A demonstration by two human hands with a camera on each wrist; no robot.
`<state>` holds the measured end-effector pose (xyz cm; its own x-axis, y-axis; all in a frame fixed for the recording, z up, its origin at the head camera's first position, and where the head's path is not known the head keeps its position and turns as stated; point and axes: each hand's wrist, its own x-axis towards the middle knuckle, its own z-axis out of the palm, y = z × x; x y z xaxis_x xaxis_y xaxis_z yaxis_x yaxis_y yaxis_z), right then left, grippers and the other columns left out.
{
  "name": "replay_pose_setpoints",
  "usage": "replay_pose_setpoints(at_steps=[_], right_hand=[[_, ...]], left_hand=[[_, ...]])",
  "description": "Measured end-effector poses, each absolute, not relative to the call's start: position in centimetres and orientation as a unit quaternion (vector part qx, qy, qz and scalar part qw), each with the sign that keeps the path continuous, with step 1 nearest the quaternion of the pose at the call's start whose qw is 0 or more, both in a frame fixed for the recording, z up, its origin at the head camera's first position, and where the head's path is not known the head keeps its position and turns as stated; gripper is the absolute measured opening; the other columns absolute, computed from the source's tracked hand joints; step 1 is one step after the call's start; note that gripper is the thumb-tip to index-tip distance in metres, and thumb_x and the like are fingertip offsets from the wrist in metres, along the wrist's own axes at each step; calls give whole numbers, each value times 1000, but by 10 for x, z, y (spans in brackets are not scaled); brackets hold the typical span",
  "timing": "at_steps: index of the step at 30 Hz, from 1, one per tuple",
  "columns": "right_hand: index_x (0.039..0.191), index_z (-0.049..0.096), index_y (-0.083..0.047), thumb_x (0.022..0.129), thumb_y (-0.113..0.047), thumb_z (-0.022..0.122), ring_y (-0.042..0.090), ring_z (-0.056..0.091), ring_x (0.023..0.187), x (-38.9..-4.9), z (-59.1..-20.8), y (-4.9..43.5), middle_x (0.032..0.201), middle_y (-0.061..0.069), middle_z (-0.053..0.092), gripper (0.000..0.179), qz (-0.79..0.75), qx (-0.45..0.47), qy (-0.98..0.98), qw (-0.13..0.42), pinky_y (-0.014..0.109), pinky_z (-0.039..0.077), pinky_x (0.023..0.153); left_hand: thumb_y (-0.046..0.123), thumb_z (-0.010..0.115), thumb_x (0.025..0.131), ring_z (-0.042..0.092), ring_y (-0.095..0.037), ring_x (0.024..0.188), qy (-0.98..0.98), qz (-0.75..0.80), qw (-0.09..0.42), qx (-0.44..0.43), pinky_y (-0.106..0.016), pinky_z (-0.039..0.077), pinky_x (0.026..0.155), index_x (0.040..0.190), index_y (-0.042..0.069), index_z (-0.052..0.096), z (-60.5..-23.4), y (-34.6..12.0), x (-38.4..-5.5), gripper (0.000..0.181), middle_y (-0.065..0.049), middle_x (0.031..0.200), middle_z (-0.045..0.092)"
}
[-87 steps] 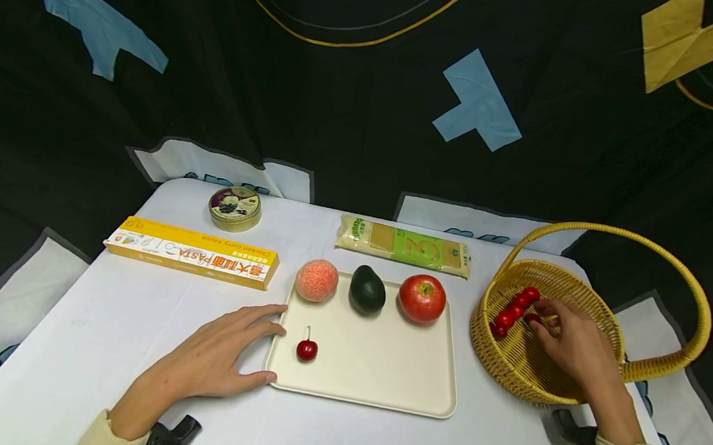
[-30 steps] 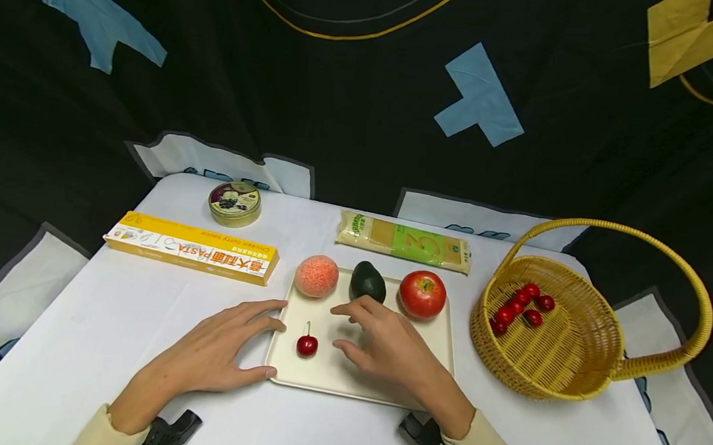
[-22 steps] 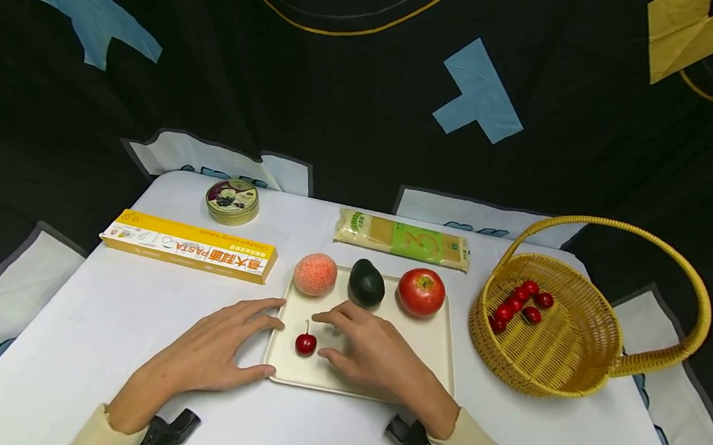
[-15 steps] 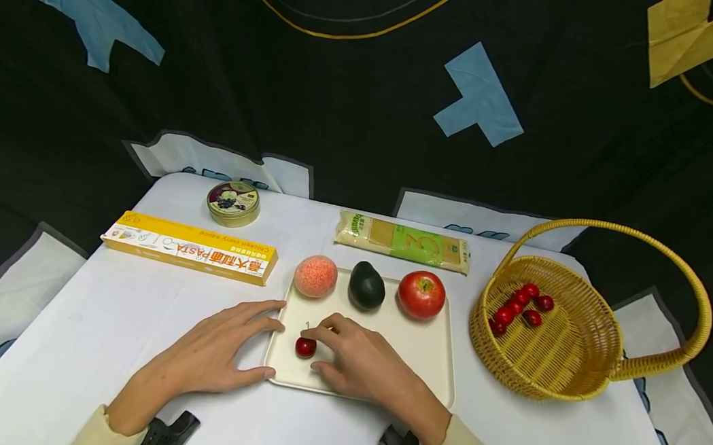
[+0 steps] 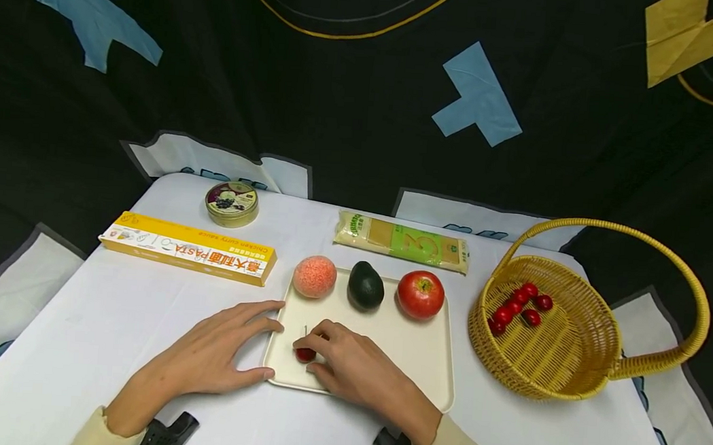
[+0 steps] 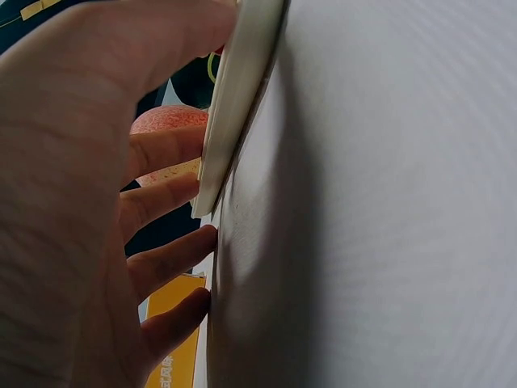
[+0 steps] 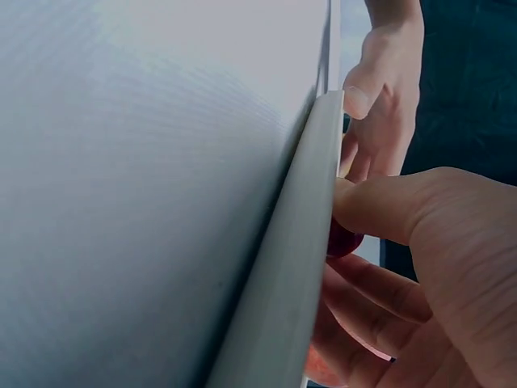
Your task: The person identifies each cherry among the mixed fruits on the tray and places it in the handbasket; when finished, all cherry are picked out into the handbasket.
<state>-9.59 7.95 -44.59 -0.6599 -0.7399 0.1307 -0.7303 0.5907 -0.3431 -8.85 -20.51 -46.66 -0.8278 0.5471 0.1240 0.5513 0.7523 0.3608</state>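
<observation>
On the left part of the cream tray, the fingers and thumb of my right hand pinch a dark red cherry, its stem pointing away. The right wrist view has the cherry between thumb and fingers, partly hidden. My left hand touches the tray's left rim with fingers spread and thumb near the front corner. A speckled pink peach, a dark green avocado and a red apple line the tray's far side.
At the right stands a yellow wicker basket with a tall handle and several cherries inside. Behind the tray lies a noodle packet. A yellow pasta box and a round tin are at the far left.
My right hand has left the basket, come left over the tray and closed its fingers on the single cherry there. My left hand has stayed at the tray's rim.
</observation>
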Motion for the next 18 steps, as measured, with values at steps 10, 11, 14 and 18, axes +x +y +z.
replay_pose_setpoints(at_steps=[10, 11, 14, 18], right_hand=[[126, 76, -24, 99, -24, 81, 5, 67, 100, -97, -445, 80, 116, -5, 70, 27, -185, -414, 891, 1, 19, 58, 83], [126, 76, -24, 99, -24, 81, 5, 67, 100, -97, -445, 81, 115, -6, 70, 27, -185, -413, 892, -1, 19, 58, 83], [125, 77, -25, 98, -25, 81, 4, 67, 99, -98, -441, 84, 116, -7, 70, 27, -191, -410, 892, -12, 19, 58, 82], [125, 76, -27, 99, -26, 80, 2, 66, 97, -100, -435, 93, 116, -9, 69, 26, -206, -400, 893, -30, 20, 58, 80]], left_hand=[[61, 83, 87, 49, -24, 149, -936, -197, 4, -291, -55, 47, 117, 134, 31, 69, -466, -205, -89, 57, 5, 167, 45], [61, 82, 87, 49, -24, 149, -936, -197, 4, -290, -55, 47, 117, 134, 31, 69, -466, -205, -89, 57, 5, 167, 45], [62, 82, 88, 50, -25, 149, -936, -200, 3, -289, -55, 47, 117, 134, 31, 69, -466, -205, -89, 57, 5, 167, 46], [61, 82, 88, 50, -25, 149, -936, -201, 0, -289, -55, 47, 117, 135, 31, 69, -466, -204, -89, 57, 5, 167, 46]])
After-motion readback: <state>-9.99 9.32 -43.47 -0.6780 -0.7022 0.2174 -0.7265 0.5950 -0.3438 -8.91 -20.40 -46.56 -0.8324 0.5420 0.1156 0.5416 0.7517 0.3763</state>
